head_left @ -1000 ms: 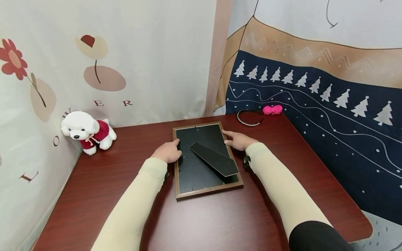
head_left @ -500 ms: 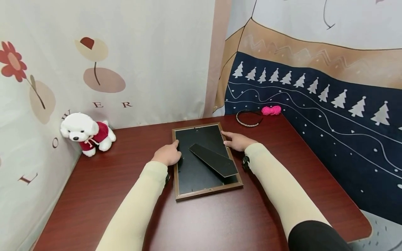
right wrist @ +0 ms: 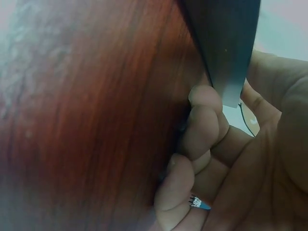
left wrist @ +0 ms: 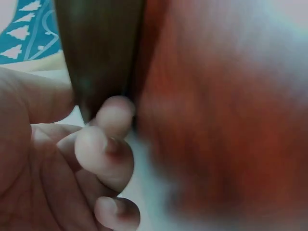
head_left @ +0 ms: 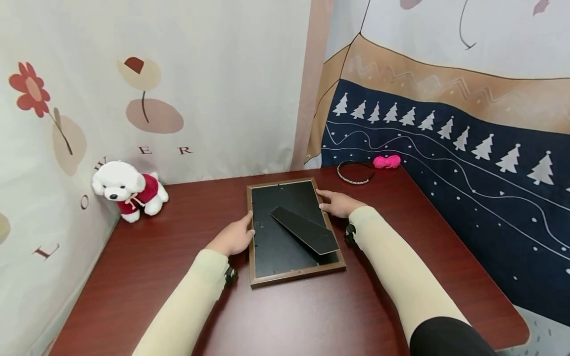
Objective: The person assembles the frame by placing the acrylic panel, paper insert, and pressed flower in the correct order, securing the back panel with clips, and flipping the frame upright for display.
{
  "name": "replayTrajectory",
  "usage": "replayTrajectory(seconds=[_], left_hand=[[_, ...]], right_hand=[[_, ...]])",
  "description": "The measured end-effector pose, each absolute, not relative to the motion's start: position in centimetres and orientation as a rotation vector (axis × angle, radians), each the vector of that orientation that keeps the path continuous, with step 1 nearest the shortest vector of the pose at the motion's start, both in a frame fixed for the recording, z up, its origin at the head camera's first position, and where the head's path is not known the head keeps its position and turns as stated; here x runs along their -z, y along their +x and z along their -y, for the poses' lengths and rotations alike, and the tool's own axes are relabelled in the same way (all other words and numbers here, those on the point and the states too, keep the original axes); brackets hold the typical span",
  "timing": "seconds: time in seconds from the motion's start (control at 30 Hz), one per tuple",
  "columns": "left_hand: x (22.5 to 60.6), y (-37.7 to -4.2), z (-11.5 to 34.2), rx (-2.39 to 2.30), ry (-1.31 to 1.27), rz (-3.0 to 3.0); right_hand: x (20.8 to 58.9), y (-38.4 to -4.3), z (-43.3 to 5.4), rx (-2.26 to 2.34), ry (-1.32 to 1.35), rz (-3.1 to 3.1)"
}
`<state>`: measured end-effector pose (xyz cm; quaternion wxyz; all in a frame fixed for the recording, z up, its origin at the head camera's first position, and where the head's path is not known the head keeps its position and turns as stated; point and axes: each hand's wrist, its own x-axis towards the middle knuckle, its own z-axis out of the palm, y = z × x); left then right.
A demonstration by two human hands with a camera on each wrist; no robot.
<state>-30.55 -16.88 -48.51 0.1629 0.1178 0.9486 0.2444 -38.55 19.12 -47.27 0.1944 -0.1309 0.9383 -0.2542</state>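
A brown-edged picture frame (head_left: 285, 269) lies face down on the table, its black backing up. Its black easel leg (head_left: 307, 230) slants across the back. At the left side, my left hand (head_left: 232, 237) holds the frame's edge. In the left wrist view, the thumb and curled fingers (left wrist: 103, 154) meet around the frame's brown side (left wrist: 101, 43). My right hand (head_left: 340, 203) grips the opposite side, a bit farther from me. The right wrist view has the curled fingers (right wrist: 199, 130) against the table beneath the frame's dark side (right wrist: 228, 43). The frame's front is hidden.
A white plush dog (head_left: 129, 190) in a red top sits at the table's back left. Behind the frame's right corner lie a headband (head_left: 354, 181) and a pink bundle (head_left: 386, 161). Printed curtains border the reddish-brown table (head_left: 285, 321) at the back and right.
My left hand has slid along the frame's left side toward me. The right hand keeps its place on the other side. The whole view has shifted slightly.
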Motion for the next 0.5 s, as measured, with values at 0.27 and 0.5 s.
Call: replayTrajectory(seconds=[0.27,0.5], left_hand=[[48.9,-27.1,17.4,-0.896,0.370,-2.649],[48.8,-25.5,17.5,-0.948,0.409,-2.632]], right_hand=[[46.9,-39.0,-18.9,0.704,-0.348,-2.639],[46.5,-39.7,-18.5,0.724,-0.312,-2.608]])
